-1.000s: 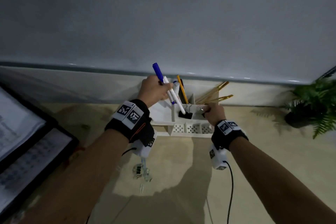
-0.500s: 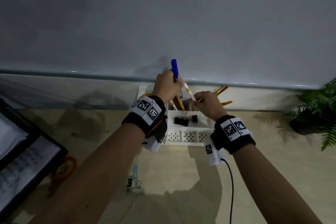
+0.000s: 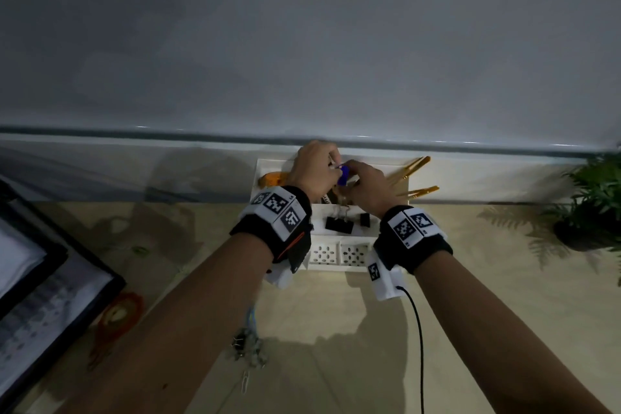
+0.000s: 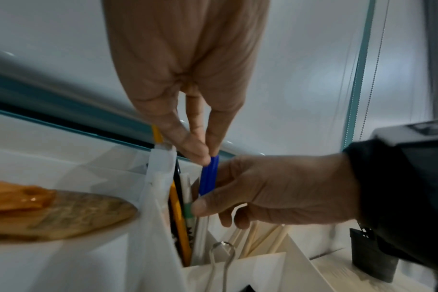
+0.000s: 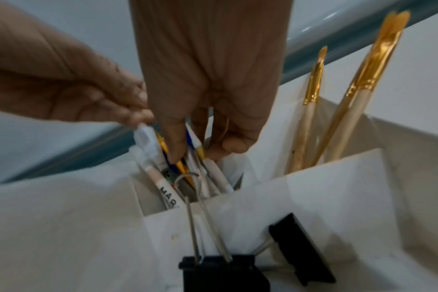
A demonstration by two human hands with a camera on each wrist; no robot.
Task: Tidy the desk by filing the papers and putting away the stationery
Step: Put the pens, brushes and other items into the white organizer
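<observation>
A white desk organizer point(image 3: 336, 255) stands against the back wall. My left hand point(image 3: 331, 166) hovers over its pen compartment point(image 5: 163, 205) and pinches the top of a blue-capped marker point(image 4: 208, 177), which stands upright in the compartment among several pens. My right hand point(image 3: 353, 183) reaches in from the right. Its fingers and thumb curl round the bundle of pens point(image 5: 200, 158), and its thumb presses on a white pen with a green band point(image 4: 188, 209). The lower ends of the pens are hidden inside the compartment.
Gold-ferruled paint brushes point(image 3: 411, 168) lean in the organizer's right compartment. Black binder clips point(image 3: 339, 223) lie in its front tray and a tape roll point(image 3: 272, 178) at its left. An open black folder with papers point(image 3: 50, 279), an orange-handled item point(image 3: 117, 312) and loose clips point(image 3: 248, 346) lie on the desk. A plant point(image 3: 591, 205) stands right.
My left hand has lowered the blue-capped marker from a raised slant down into the pen compartment. My right hand moved from the organizer's front edge up to the pens.
</observation>
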